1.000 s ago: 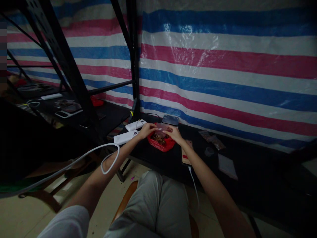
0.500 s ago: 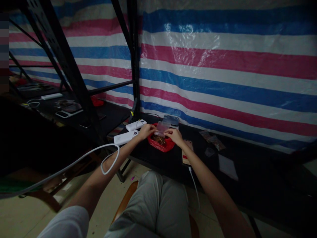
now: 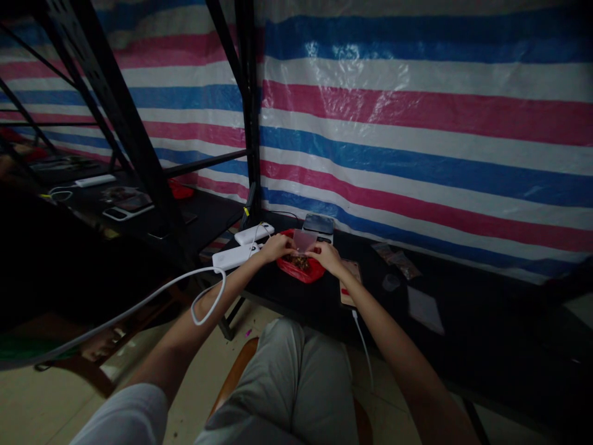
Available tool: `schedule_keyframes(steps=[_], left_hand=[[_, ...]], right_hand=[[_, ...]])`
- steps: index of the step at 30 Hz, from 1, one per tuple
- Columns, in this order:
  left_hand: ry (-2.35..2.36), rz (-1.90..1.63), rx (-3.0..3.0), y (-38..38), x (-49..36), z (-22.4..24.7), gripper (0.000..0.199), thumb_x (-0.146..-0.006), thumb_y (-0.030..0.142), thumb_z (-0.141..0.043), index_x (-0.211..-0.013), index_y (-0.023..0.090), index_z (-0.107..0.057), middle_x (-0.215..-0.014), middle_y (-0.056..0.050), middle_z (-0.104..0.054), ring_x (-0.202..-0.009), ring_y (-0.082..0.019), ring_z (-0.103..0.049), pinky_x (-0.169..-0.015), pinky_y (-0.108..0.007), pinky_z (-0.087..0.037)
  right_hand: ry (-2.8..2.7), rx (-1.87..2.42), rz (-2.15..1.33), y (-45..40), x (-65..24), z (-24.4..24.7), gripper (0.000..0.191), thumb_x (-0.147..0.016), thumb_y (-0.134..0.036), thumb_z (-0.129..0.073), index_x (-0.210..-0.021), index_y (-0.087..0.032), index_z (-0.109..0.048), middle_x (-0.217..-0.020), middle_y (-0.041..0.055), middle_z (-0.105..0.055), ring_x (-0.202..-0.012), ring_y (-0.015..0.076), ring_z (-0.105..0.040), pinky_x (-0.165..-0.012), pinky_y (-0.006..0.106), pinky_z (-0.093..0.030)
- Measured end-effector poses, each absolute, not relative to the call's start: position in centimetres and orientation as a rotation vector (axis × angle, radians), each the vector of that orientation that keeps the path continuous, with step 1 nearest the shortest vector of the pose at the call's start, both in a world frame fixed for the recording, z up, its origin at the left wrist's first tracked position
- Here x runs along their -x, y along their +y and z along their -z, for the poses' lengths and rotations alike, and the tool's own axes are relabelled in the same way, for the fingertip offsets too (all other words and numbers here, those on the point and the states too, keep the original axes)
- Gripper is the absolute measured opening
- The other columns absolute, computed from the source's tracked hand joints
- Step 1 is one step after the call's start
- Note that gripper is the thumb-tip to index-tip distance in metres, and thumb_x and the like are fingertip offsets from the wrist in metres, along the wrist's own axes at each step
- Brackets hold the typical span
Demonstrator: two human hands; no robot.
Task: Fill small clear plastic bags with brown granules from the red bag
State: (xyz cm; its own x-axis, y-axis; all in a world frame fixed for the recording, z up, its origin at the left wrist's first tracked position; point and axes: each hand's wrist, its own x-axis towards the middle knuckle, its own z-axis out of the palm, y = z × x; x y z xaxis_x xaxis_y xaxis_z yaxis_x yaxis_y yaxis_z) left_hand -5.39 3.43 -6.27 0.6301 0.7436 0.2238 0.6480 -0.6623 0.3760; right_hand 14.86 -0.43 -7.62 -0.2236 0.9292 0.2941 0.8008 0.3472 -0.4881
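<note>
A small clear plastic bag [image 3: 304, 240] is pinched at its two sides between my left hand [image 3: 277, 247] and my right hand [image 3: 327, 256]. Both hands are closed on it. Directly below lies a red tray [image 3: 303, 275] holding a heap of small brown-gold pieces [image 3: 300, 262], too small to name. Behind the bag stands a small scale [image 3: 319, 224] with a dark top. Close to my right wrist rests a phone [image 3: 351, 283] with a white cable [image 3: 362, 340] plugged in.
Two white power banks [image 3: 235, 256] lie left of the tray. Filled clear bags [image 3: 403, 264], a small round clear cup [image 3: 390, 283] and a pale flat packet [image 3: 425, 310] are on the black table [image 3: 482, 296] at right. Black metal posts [image 3: 250, 123] rise at left. A person sits at left.
The plastic bag has tipped and dropped slightly toward the tray between my hands. Both hands keep nearly the same place, and the view has shifted a little.
</note>
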Motion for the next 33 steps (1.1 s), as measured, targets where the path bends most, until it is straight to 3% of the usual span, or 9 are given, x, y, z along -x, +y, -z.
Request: schedule_keyframes(steps=[17, 26, 33], left_hand=[[1.138, -0.478, -2.857, 2.7, 4.6, 6.5, 0.021, -0.078, 0.030, -0.055, -0.083, 0.012, -0.062, -0.083, -0.009, -0.058, -0.084, -0.020, -0.055, -0.075, -0.029, -0.041], [1.110, -0.458, -2.944, 2.5, 4.0, 6.6, 0.018, -0.079, 0.020, -0.049, -0.091, 0.010, -0.059, -0.091, -0.012, -0.059, -0.094, -0.022, -0.052, -0.081, -0.032, -0.040], [1.007, -0.581, -2.807, 2.5, 4.4, 6.1, 0.019, -0.081, 0.029, -0.050, -0.087, 0.013, -0.059, -0.084, -0.007, -0.060, -0.083, -0.019, -0.055, -0.075, -0.028, -0.040]], right_hand=[[-2.236, 1.668, -0.081, -1.4, -14.6, 7.0, 0.016, -0.074, -0.033, -0.061, -0.081, -0.021, -0.069, -0.089, 0.0073, -0.067, -0.085, 0.0202, -0.059, -0.072, 0.027, -0.042], [-2.244, 1.684, -0.076, -1.3, -14.5, 7.1, 0.014, -0.076, -0.029, -0.058, -0.084, -0.021, -0.067, -0.092, 0.0053, -0.065, -0.086, 0.0172, -0.058, -0.075, 0.026, -0.041], [-2.212, 1.592, -0.103, -1.8, -14.8, 6.7, 0.024, -0.081, -0.035, -0.051, -0.097, -0.021, -0.062, -0.097, 0.0049, -0.065, -0.089, 0.0162, -0.057, -0.077, 0.025, -0.040]])
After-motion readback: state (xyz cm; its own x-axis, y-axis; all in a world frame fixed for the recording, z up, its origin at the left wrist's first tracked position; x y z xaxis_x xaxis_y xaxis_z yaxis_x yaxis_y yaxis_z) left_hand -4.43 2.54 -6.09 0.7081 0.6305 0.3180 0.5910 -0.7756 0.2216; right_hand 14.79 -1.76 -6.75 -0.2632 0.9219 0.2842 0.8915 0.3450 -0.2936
